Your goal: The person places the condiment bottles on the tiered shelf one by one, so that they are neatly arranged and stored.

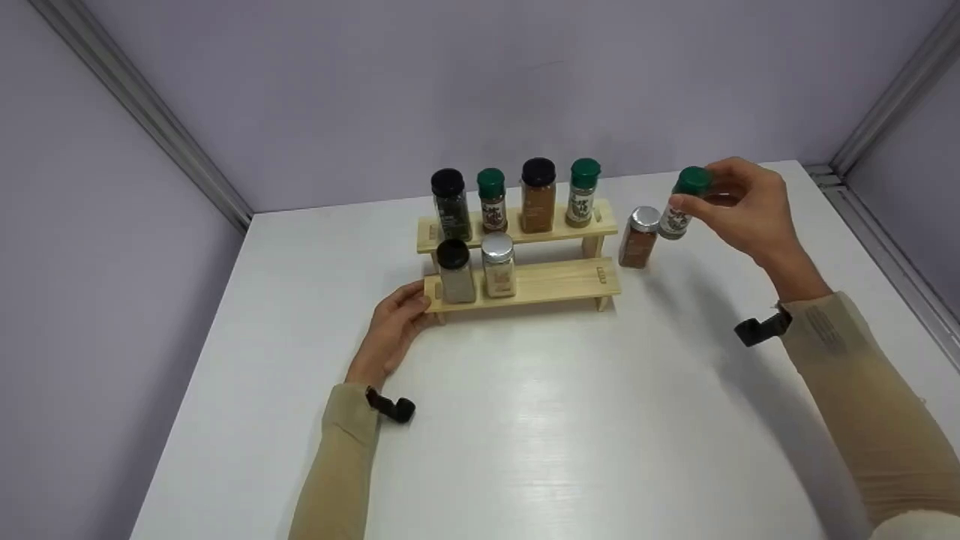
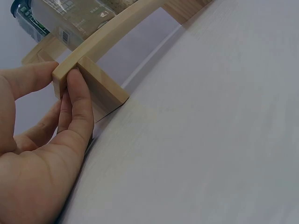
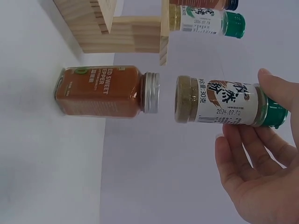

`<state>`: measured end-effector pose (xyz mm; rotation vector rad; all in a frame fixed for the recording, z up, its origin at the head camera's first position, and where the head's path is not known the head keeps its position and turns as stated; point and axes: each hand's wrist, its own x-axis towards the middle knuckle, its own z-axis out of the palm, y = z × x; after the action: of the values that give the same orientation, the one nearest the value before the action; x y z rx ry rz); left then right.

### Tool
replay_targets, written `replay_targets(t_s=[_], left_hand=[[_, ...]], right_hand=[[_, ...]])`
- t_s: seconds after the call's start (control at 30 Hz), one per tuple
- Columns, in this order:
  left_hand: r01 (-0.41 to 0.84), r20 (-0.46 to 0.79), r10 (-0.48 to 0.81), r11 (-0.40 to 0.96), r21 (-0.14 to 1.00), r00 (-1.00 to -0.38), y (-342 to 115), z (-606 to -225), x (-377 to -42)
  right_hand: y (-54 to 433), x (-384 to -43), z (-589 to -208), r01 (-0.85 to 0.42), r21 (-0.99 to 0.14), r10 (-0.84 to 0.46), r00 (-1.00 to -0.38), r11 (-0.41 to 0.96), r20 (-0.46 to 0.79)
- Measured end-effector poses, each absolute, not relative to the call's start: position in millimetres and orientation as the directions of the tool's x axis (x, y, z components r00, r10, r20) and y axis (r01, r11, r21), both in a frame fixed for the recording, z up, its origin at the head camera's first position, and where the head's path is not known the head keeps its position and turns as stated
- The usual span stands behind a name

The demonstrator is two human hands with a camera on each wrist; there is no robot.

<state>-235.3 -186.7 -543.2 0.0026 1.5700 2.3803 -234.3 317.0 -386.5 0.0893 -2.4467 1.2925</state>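
Observation:
A two-step wooden spice rack (image 1: 559, 282) stands on the white table. My left hand (image 1: 395, 321) is at the left end of its lower step; in the left wrist view, thumb and fingers pinch the board's corner (image 2: 58, 77). Off to the right, my right hand (image 1: 752, 210) holds a small glass spice jar (image 3: 224, 101) with a green cap and white label, raised above the table. Its contents look greenish brown, and the thumb and fingers grip it near the cap. Just left of it, a silver-capped jar of red sweet pepper (image 1: 637, 246) stands upright on the table.
On the upper step are black-capped jars (image 1: 538, 202) alternating with green-capped ones (image 1: 581, 196). A black-capped jar (image 1: 457, 281) and a silver-capped jar (image 1: 499, 274) occupy the lower step's left half. Pale walls (image 1: 337, 97) enclose the table's back and sides.

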Motion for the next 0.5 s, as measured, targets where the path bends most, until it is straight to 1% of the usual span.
replay_targets(t_s=[0.1, 0.33, 0.5], left_hand=[[-0.242, -0.160, 0.240, -0.365, 0.899, -0.958, -187, -543, -235], [-0.246, -0.167, 0.234, -0.369, 0.896, -0.958, -187, -544, -236], [-0.237, -0.154, 0.243, -0.363, 0.901, -0.958, -188, -544, -237]], right_hand=[[308, -231, -383, -0.238, -0.781, 0.099, -0.929, 0.577, 0.356], [286, -226, -376, -0.324, -0.763, 0.024, -0.914, 0.558, 0.406], [271, -225, -373, -0.364, -0.759, -0.016, -0.906, 0.541, 0.423]])
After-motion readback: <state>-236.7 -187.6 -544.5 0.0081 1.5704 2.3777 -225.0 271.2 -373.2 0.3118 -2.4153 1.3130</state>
